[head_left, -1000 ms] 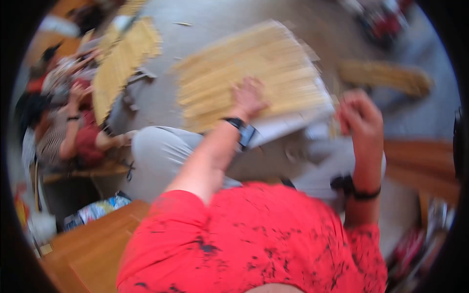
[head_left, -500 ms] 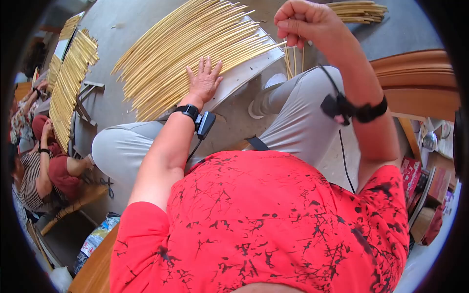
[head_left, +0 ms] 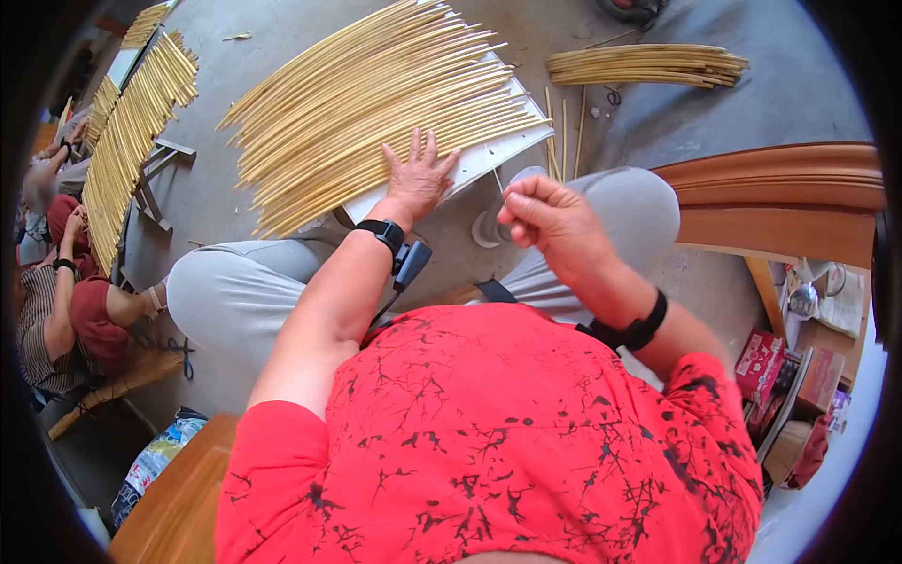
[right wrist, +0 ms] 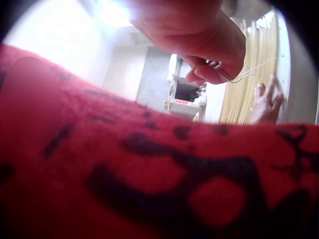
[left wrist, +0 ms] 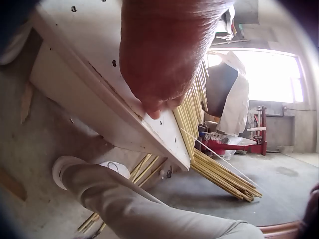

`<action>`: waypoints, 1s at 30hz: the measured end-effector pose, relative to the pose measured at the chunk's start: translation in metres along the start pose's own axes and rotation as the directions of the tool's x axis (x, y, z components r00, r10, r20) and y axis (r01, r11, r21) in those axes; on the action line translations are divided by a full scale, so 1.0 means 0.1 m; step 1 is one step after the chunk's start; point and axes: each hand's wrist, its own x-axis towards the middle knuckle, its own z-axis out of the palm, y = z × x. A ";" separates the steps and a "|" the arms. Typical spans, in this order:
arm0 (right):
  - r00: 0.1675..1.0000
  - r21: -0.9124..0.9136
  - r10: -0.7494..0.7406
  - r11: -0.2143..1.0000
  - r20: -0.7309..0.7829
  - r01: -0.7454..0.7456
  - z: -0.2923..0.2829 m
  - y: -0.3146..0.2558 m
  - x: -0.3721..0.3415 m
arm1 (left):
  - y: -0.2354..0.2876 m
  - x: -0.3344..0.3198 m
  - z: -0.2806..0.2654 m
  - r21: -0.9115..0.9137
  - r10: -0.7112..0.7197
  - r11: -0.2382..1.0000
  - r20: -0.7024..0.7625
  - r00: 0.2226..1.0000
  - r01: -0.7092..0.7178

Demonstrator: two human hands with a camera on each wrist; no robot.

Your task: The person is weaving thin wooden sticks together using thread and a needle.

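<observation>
Long yellow stalks (head_left: 366, 99) lie side by side on a white board (head_left: 479, 160) in the head view. My left hand (head_left: 418, 180) rests on the stalks nearest me, fingers spread. Nearer my body, to the right of the board's front edge, my right hand (head_left: 562, 230) is raised with fingers curled, thumb against the index finger. It pinches a thin white string (right wrist: 251, 71), seen in the right wrist view running from the fingers towards the stalks. The left wrist view also shows the string (left wrist: 219, 155) stretched past the board's corner; its far end is not clear.
A bundle of stalks (head_left: 648, 66) lies on the floor at the back right, with loose stalks (head_left: 565, 132) by the board's right end. A wooden panel (head_left: 780, 197) stands at right. At left, people sit beside another row of stalks (head_left: 136, 141).
My right hand has come down and towards my body from its raised place near the bundle. My left hand stays spread on the stalks; the head view has shifted slightly.
</observation>
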 end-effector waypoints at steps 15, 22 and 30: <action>0.945 -0.121 0.275 0.959 0.174 -0.257 -0.51 0.18 0.01 | 0.35 0.66 0.01 -0.512 -0.298 0.833 -0.098 0.950 0.209; 0.937 -0.002 0.310 0.949 0.163 -0.314 -0.69 0.33 -0.06 | 0.47 0.80 -0.08 -0.714 -0.400 0.483 0.335 0.853 0.507; 0.927 0.002 0.278 0.958 0.254 -0.287 -0.71 0.15 -0.08 | 0.68 0.75 0.10 -0.879 -0.579 0.073 0.348 0.737 0.472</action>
